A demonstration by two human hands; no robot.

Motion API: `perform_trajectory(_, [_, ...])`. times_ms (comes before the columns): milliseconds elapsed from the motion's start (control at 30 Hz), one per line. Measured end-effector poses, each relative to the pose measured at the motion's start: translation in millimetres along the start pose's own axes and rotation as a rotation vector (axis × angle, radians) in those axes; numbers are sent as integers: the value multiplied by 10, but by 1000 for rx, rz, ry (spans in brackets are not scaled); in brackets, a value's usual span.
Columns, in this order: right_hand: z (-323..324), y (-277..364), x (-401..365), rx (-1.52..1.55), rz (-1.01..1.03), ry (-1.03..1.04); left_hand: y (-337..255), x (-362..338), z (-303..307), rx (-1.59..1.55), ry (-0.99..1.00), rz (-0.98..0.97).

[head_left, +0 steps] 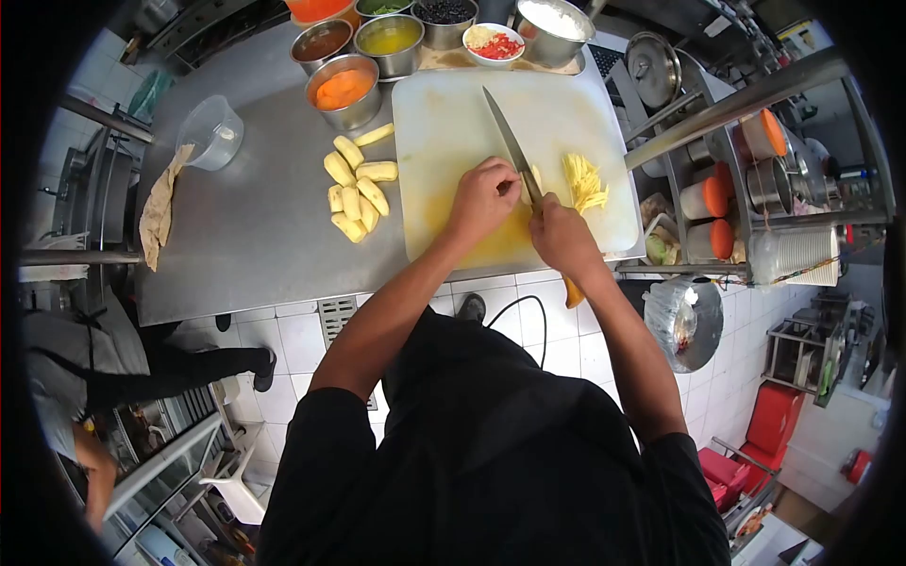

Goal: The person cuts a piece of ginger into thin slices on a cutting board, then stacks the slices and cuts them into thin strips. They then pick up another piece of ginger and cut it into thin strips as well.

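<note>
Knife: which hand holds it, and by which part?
The right hand grips the knife by its handle; the left hand holds a yellow piece down on the cutting board.

Steel counter (255,236), upper half of the frame, front edge running along the tiled floor. Directly on it:
- white cutting board (453,123), upper centre, stained yellow near its front edge
- yellow peeled pieces (357,189), a loose pile just left of the board, one piece apart above it
- clear plastic jug (212,132), upper left
- crumpled cloth (159,208), at the left edge, beside the jug
- metal bowl of orange paste (343,91), near the board's upper left corner
- row of bowls along the top: brown sauce (322,42), yellow liquid (389,38), dark bits (444,14), white dish of red and pale bits (494,44), white grains (552,24)
</note>
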State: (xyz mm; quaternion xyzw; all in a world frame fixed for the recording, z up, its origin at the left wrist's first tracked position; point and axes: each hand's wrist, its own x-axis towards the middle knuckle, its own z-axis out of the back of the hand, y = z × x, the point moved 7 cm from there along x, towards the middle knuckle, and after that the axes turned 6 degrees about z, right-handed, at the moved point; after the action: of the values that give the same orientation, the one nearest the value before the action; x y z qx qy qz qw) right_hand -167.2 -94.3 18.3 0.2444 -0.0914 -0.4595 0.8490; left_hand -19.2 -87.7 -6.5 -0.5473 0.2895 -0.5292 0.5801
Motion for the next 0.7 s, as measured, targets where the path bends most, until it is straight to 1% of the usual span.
perform_trajectory(133, [25, -11, -66, 38, -24, 7, 17, 12, -7, -22, -6, 4])
perform_trajectory(233, [84, 61, -137, 16, 15, -45, 26, -20, 11, -11, -12, 24])
perform_trajectory(333, [146, 123, -166, 22, 21, -51, 33, -10, -3, 21, -25, 7])
perform_trajectory(400, [147, 130, -163, 26, 29, -48, 17, -4, 2, 47, -29, -26])
perform_trajectory(700, [130, 128, -123, 5, 36, -31, -5, -1, 9, 11, -11, 6])
